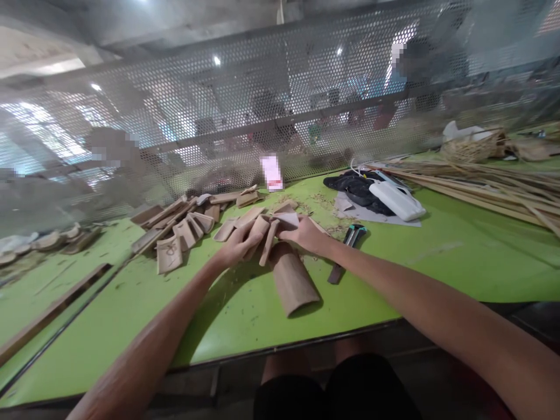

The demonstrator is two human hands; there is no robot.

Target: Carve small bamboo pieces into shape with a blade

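Observation:
My left hand (242,244) is closed around a curved bamboo piece (261,226) above the green table. A narrow bamboo piece (268,244) stands tilted between the two hands, and the fingers of my right hand (308,234) close on its right side. A pale flat sheet (287,220) shows at my right thumb; whether it is held or lies behind I cannot tell. Just below the hands, a wide half-round bamboo section (294,283) rests with its curved side up. To the right, partly under my right forearm, lies a cutter with a teal-and-black end (355,234).
Split bamboo pieces (186,230) are heaped at the left. Behind the cutter sit a dark cloth (356,189) and a white device (398,200). Long thin strips (481,186) spread at far right. A perforated metal screen (227,116) rises behind the table (420,262). Blurred people show beyond it.

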